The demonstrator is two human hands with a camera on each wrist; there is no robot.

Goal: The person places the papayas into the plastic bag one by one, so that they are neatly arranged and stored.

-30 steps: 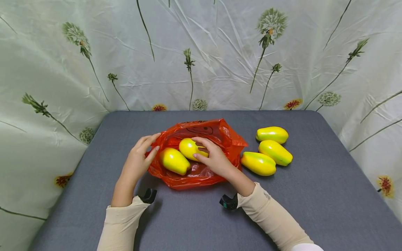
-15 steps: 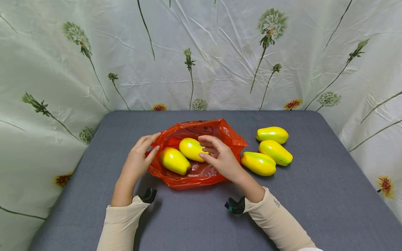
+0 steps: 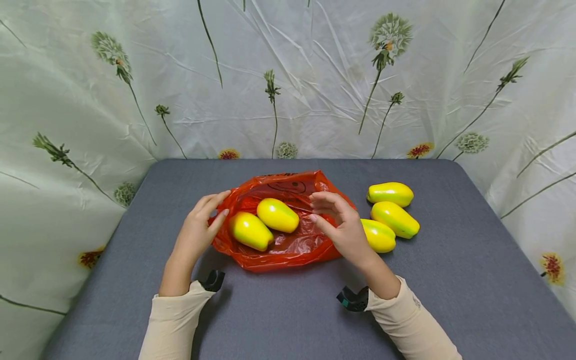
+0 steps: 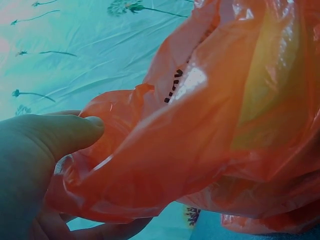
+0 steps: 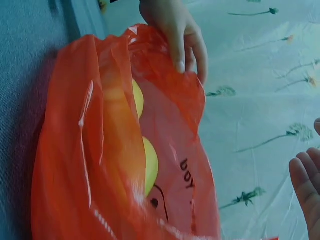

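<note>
A red plastic bag stands with its mouth spread, holding two yellow papayas, one on the left and one behind it. My left hand pinches the bag's left rim; in the left wrist view the thumb lies over the film with fingers beneath. Above the bag's right side hovers my right hand, fingers loosely bent and nothing in them. Its fingertips show at the edge of the right wrist view, apart from the bag.
Three more papayas lie right of the bag: a rear one, a middle one and a front one partly behind my right hand. They rest on a grey table. A flowered curtain hangs behind it.
My right hand has let go of the rear papaya in the bag and drawn back to the right. The left hand and the bag have stayed nearly still.
</note>
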